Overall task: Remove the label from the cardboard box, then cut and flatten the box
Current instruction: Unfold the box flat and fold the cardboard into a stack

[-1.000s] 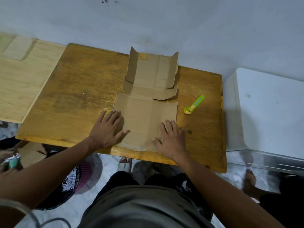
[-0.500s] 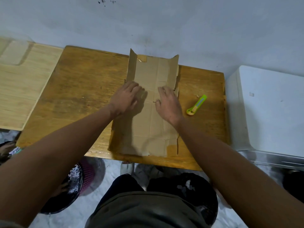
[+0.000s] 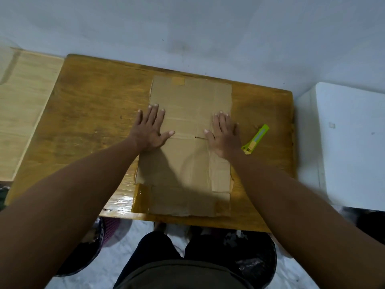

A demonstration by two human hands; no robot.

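The cardboard (image 3: 190,142) is lying flat on the wooden table (image 3: 87,122). The left hand (image 3: 150,130) and the right hand (image 3: 225,136) are pressing down on its two side edges, palms flat and fingers straight. A green cutter (image 3: 255,139) is lying just beside the right hand.
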